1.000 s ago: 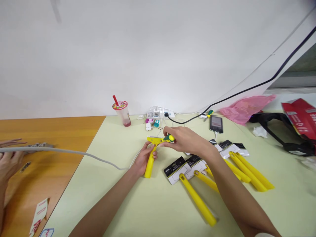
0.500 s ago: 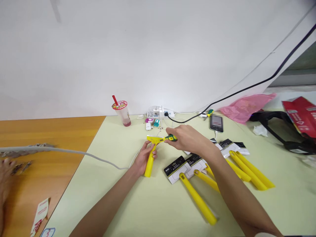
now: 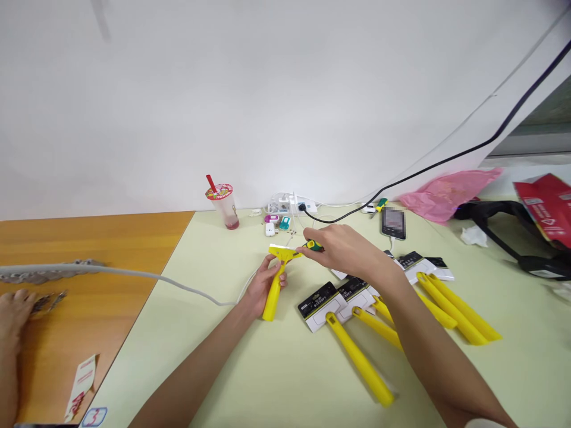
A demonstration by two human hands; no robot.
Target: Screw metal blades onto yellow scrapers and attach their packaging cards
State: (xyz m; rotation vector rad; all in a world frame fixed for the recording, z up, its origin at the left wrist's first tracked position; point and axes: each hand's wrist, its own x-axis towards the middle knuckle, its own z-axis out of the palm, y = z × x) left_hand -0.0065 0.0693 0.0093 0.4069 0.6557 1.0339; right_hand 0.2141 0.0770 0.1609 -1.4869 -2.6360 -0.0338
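My left hand [image 3: 263, 286] is closed around the neck of a yellow scraper [image 3: 273, 294], its blade end pointing away from me and its handle angled down to the left. A screwdriver [image 3: 313, 245] with a green and yellow handle is gripped in my right hand [image 3: 332, 246]. Its tip meets the right side of the scraper's head, where fingers partly hide it. To the right lie several yellow handles [image 3: 359, 359] beside black and white packages [image 3: 322, 304], partly covered by my right forearm.
Behind my hands stand a cup with a red straw [image 3: 225, 208] and a power strip [image 3: 285, 205] with chargers. A phone [image 3: 393, 223], a pink bag [image 3: 450, 193] and a black frame [image 3: 495, 238] lie right. Another person's hand [image 3: 15, 312] rests on the wooden table. A grey cable [image 3: 178, 288] crosses left.
The scraper's head has turned slightly and its blade edge shows more. My right hand stays at the head with the screwdriver. The whole view has shifted a little.
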